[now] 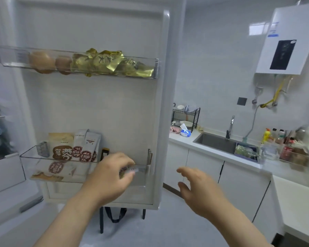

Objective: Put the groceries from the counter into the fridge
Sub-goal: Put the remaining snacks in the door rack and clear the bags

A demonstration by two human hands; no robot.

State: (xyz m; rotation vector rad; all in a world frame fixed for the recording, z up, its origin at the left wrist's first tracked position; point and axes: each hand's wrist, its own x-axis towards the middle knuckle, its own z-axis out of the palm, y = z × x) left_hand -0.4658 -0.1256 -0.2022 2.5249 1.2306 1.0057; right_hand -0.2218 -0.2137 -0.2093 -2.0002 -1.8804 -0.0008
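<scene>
Just before you, your left hand [112, 175] curls round a small blurred packet [130, 169] at the lower door bin's [143, 175] right end; your right hand [198, 186] hangs spread, holding nothing. You seem mid-placing: lower it beside the pouches [75, 148], release, then return to the counter [182, 139] beyond.

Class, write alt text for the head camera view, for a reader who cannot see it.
A person's left hand holds a small blurred packet at the right end of the lower bin on an open fridge door, while the right hand hovers open beside the door. Snack bags stand in that bin; gold packets lie in the upper bin.
</scene>
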